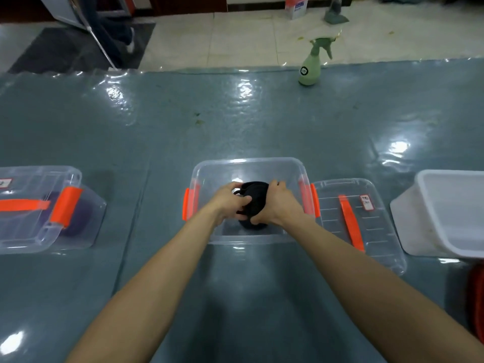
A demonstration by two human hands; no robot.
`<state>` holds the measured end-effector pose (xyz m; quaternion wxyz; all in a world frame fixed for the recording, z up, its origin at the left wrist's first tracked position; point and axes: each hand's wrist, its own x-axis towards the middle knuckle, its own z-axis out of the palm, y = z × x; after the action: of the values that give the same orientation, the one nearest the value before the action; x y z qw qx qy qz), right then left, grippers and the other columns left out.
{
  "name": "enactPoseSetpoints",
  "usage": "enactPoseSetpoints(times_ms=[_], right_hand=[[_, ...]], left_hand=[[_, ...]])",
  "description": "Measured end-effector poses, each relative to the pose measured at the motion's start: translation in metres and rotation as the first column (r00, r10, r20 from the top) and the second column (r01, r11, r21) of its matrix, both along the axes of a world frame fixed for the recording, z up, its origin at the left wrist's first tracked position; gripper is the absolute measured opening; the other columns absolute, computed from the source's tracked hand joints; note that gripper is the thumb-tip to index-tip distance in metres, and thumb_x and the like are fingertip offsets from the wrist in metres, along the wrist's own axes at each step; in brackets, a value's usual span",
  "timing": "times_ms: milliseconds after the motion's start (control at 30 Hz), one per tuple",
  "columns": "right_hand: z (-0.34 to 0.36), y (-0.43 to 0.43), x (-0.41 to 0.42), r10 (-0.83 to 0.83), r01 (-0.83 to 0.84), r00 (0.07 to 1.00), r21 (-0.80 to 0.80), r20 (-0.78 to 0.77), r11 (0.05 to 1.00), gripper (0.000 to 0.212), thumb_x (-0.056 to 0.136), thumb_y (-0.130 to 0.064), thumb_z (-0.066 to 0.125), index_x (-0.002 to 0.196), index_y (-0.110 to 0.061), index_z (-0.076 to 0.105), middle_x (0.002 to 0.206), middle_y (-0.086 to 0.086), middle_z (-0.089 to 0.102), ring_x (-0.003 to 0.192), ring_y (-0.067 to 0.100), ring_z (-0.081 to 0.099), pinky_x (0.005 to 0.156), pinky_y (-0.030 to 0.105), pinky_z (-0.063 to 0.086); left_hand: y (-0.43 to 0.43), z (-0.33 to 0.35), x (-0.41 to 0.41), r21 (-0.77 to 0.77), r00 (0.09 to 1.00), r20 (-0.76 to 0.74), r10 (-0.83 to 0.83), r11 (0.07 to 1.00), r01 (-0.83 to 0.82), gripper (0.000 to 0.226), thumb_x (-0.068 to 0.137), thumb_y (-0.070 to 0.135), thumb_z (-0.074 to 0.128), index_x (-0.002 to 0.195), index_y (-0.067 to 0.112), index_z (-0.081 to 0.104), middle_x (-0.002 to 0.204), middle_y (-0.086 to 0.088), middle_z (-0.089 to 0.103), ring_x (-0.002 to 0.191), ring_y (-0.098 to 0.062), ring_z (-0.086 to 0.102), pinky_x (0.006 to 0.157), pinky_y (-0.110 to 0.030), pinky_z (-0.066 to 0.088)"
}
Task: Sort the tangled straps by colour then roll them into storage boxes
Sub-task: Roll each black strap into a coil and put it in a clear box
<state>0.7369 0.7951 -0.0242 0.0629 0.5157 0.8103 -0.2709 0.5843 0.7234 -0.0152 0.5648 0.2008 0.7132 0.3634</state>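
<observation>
— What's the setting?

— A long grey-blue table under a shiny clear sheet, with pale floor tiles beyond its far edge. A green spray bottle stands upright near that edge, off to the right.

— And closer to the person?

— Three containers in a row. The middle one is a clear box with its top open and an orange latch on each side. Its lid lies flat just beside it on the right, with an orange handle and a small label on it.

— Where is the strap?

— A black strap, bundled into a roll, sits in the open top of the clear box, between both hands. I cannot tell whether it touches the bottom.

— How do the hands hold it?

— The left hand grips the roll's left side with its fingers curled round it. The right hand grips the right side, fingers curled over the top and the thumb lower down at the front. Both bare forearms reach in from the near edge.

— Anything else on the table?

— At the far left is a closed box with orange fittings, and a purple bundle shows through its wall. At the right is an open white tub, well apart from the hands. Something red-orange is cut off by the right border, and I cannot tell what it is.
</observation>
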Motion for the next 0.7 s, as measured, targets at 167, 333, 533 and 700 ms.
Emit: enactPoseSetpoints(times_ms=[167, 333, 533, 700], right_hand=[[-0.009, 0.004, -0.014, 0.070, -0.073, 0.993, 0.030, 0.093, 0.997, 0.110, 0.055, -0.049, 0.099, 0.138, -0.004, 0.043, 0.135, 0.015, 0.045, 0.106, 0.038, 0.068, 0.071, 0.038, 0.052], [-0.013, 0.005, -0.023, 0.103, -0.109, 0.981, 0.030, 0.167, 0.994, 0.107, 0.062, -0.050, 0.096, 0.142, -0.002, 0.044, 0.139, 0.015, 0.044, 0.108, 0.037, 0.069, 0.079, 0.041, 0.058], [-0.022, 0.006, -0.029, 0.116, -0.117, 0.966, -0.010, 0.230, 0.993, 0.101, 0.067, -0.042, 0.095, 0.141, 0.002, 0.043, 0.134, 0.017, 0.042, 0.103, 0.034, 0.069, 0.085, 0.039, 0.059], [-0.016, 0.012, -0.031, 0.174, -0.150, 0.943, -0.105, 0.284, 0.983, 0.110, 0.069, -0.050, 0.098, 0.146, 0.005, 0.042, 0.136, 0.020, 0.045, 0.115, 0.032, 0.063, 0.090, 0.037, 0.058]], left_hand=[[0.009, -0.025, -0.009, -0.058, 0.985, -0.156, 0.074, 0.995, -0.084, 0.053, 0.097, -0.002, 0.079, 0.147, 0.009, 0.065, 0.133, -0.026, 0.072, 0.119, -0.042, 0.074, 0.098, -0.057, 0.064], [0.014, -0.040, -0.015, -0.088, 0.954, -0.299, 0.015, 0.995, -0.044, 0.048, 0.093, 0.002, 0.084, 0.139, 0.009, 0.073, 0.124, -0.020, 0.077, 0.109, -0.036, 0.078, 0.094, -0.051, 0.067], [0.021, -0.048, -0.007, -0.155, 0.833, -0.531, -0.157, 0.984, 0.086, 0.038, 0.093, 0.011, 0.084, 0.130, 0.014, 0.080, 0.119, -0.012, 0.081, 0.112, -0.030, 0.077, 0.098, -0.036, 0.061], [0.026, -0.042, -0.001, -0.252, 0.737, -0.636, -0.229, 0.964, 0.082, 0.032, 0.088, 0.021, 0.090, 0.108, 0.001, 0.076, 0.110, -0.019, 0.080, 0.108, -0.037, 0.076, 0.081, -0.039, 0.059]])
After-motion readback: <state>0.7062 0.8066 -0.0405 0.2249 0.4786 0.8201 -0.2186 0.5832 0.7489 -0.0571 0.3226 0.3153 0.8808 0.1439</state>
